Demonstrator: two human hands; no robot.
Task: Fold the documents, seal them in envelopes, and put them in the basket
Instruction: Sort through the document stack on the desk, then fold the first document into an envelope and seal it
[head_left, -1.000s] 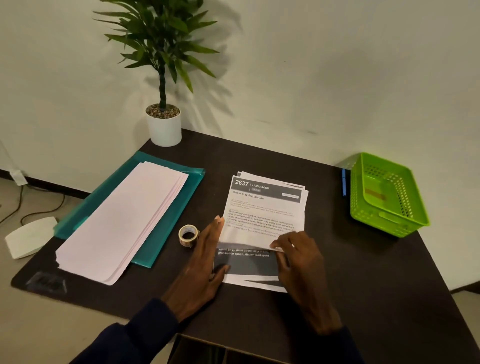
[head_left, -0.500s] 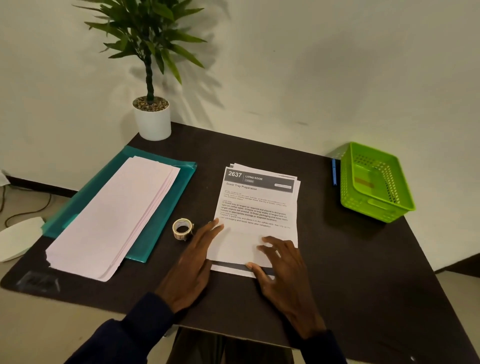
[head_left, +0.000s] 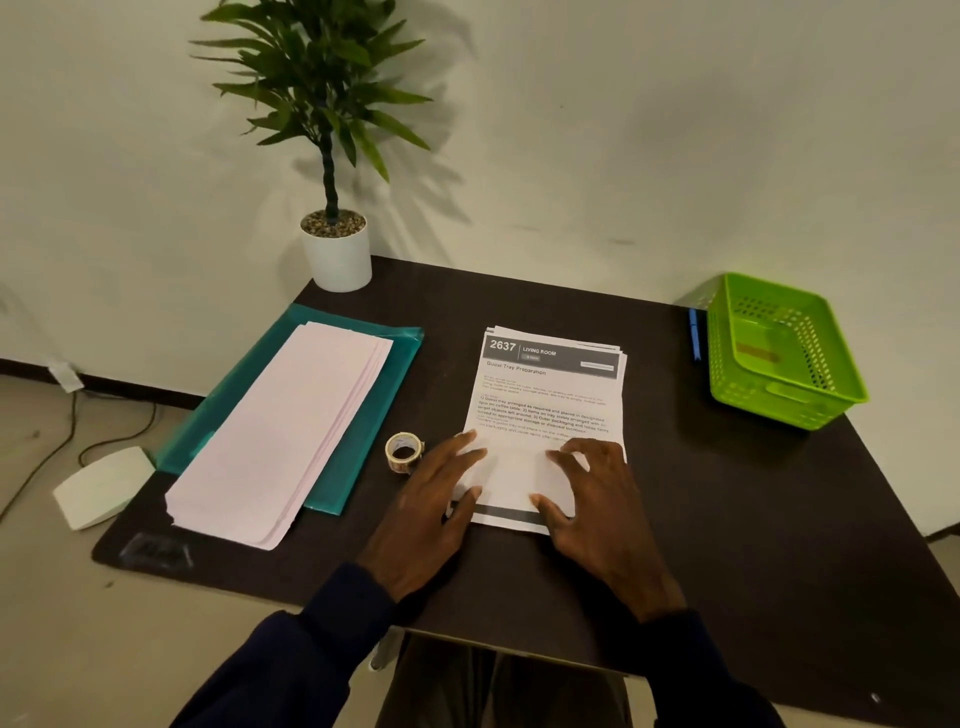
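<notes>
Head view: left hand (head_left: 431, 504) and right hand (head_left: 602, 512) press flat, apart, on the documents (head_left: 550, 405), on their folded near end, long axis pointing away.

potted plant (head_left: 336, 254) back-left table (head_left: 727, 519) corner | teal folder (head_left: 358, 447) left | tape roll (head_left: 404, 451) centre | blue pen (head_left: 694, 338) back-right

I wear a dark navy long-sleeved top of plain, soft-looking fabric. My left sleeve (head_left: 311, 644) and right sleeve (head_left: 696, 670) both end at the wrist. My left hand (head_left: 431, 519) and right hand (head_left: 605, 519) are bare.
</notes>
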